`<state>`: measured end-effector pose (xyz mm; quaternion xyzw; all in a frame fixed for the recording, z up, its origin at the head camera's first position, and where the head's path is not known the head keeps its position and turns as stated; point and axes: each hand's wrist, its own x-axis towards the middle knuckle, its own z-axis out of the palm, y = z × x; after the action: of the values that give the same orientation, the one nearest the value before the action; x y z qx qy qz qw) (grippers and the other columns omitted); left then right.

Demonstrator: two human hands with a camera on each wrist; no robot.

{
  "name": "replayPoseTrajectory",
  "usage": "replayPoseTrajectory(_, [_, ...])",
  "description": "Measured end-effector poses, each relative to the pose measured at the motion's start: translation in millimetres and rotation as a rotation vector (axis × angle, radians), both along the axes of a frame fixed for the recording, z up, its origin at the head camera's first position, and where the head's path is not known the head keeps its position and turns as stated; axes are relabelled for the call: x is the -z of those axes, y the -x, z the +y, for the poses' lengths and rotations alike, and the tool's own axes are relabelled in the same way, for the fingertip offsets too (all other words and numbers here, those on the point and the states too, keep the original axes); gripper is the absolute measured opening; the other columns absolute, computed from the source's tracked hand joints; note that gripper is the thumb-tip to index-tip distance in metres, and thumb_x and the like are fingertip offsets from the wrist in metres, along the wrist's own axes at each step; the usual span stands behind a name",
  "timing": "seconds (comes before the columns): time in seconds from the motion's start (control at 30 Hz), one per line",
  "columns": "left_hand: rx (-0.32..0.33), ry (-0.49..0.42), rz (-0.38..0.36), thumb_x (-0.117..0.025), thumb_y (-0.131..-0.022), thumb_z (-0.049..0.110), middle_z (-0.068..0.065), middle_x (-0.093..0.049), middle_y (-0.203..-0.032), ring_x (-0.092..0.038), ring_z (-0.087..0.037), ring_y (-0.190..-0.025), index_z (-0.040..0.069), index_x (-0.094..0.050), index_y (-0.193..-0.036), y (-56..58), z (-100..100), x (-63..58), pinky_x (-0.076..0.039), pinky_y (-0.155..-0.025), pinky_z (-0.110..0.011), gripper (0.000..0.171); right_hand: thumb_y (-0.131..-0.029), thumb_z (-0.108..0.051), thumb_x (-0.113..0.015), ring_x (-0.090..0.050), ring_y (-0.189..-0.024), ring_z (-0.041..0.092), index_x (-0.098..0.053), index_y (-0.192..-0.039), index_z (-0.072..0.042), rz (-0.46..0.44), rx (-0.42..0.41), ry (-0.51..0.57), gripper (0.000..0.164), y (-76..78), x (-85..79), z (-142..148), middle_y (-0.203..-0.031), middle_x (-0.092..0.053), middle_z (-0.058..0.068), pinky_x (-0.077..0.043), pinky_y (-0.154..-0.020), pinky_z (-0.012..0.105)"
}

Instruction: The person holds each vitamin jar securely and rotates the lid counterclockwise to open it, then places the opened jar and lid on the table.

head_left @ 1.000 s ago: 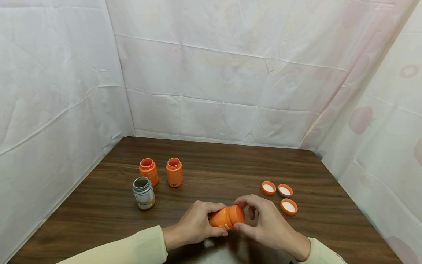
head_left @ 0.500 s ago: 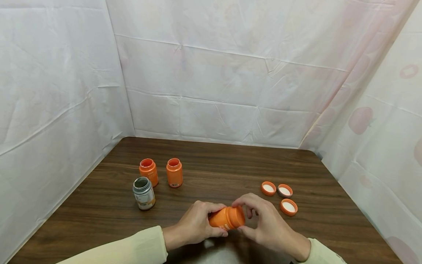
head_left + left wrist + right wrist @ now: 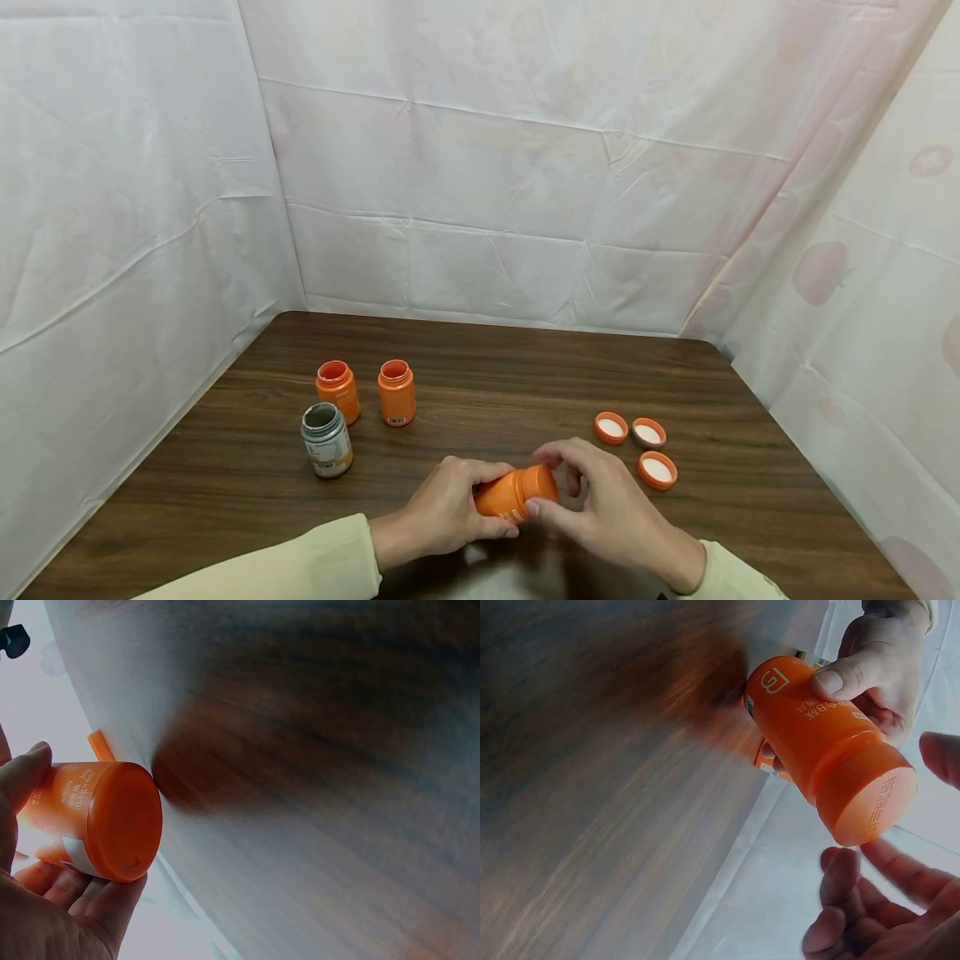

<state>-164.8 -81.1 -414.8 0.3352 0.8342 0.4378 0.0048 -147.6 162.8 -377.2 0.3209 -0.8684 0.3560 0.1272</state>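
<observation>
My left hand point(image 3: 448, 510) grips the body of an orange pill bottle point(image 3: 498, 498), thumb on one side and fingers on the other. The bottle is tilted over low above the table, its orange screw cap point(image 3: 870, 795) on and pointing right. Its base point(image 3: 135, 821) faces the left wrist camera. Around the cap is my right hand point(image 3: 603, 512), fingers bent. In the right wrist view its thumb point(image 3: 941, 757) stands apart from the cap, while a fingertip point(image 3: 874, 851) lies right at the cap's edge.
At the left stand two uncapped orange bottles point(image 3: 397, 404) point(image 3: 343, 398) and an uncapped grey bottle point(image 3: 328, 448). Three caps with white linings point(image 3: 611, 428) point(image 3: 648, 433) point(image 3: 657, 472) lie at the right on the dark wood table point(image 3: 510, 375). White sheets point(image 3: 480, 208) hang around it.
My right thumb and fingers have shifted around the cap, the thumb moving left across its lower edge in the head view. The left hand and bottle have stayed nearly in place.
</observation>
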Motion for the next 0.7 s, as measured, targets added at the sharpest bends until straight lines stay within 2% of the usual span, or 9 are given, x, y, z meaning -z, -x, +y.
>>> replayPoseTrajectory(0.13, [0.003,-0.002,-0.003,-0.094,-0.076,0.022,0.019,-0.070,-0.098,-0.062,0.001,-0.080,0.026,-0.074,-0.118,0.2,0.1,0.1,-0.052,-0.071,-0.020,0.047,-0.088,-0.051,-0.079,-0.049,-0.063,0.006,-0.070,-0.111,-0.021,-0.122,0.088,-0.048,0.039,-0.1,-1.9,-1.0,-0.091,-0.063,-0.015,-0.043,-0.053,0.022])
replayPoseTrajectory(0.3, [0.007,-0.006,-0.003,-0.093,-0.076,0.023,0.018,-0.071,-0.099,-0.063,0.001,-0.081,0.026,-0.074,-0.118,0.4,-0.2,0.3,-0.052,-0.072,-0.020,0.047,-0.090,-0.053,-0.075,-0.050,-0.059,0.005,-0.070,-0.102,-0.023,-0.216,0.115,-0.075,0.033,1.1,-4.4,-2.3,-0.080,-0.063,-0.015,-0.043,-0.051,0.023])
replayPoseTrajectory(0.53, [0.002,0.005,-0.005,-0.093,-0.076,0.024,0.019,-0.071,-0.100,-0.063,0.001,-0.081,0.026,-0.074,-0.119,-0.2,-0.4,-0.1,-0.052,-0.071,-0.020,0.047,-0.088,-0.050,-0.078,-0.052,-0.059,0.006,-0.069,-0.095,-0.027,-0.245,0.095,-0.070,0.025,2.5,-4.1,-3.5,-0.073,-0.062,-0.015,-0.045,-0.052,0.022])
replayPoseTrajectory(0.7, [-0.004,0.004,-0.009,-0.094,-0.076,0.023,0.019,-0.070,-0.098,-0.062,0.002,-0.080,0.026,-0.074,-0.119,-0.6,-0.6,-0.4,-0.052,-0.071,-0.020,0.047,-0.085,-0.047,-0.082,-0.050,-0.059,0.005,-0.070,-0.100,-0.027,-0.222,0.085,-0.072,0.028,3.0,-4.3,-3.1,-0.077,-0.064,-0.017,-0.043,-0.053,0.022])
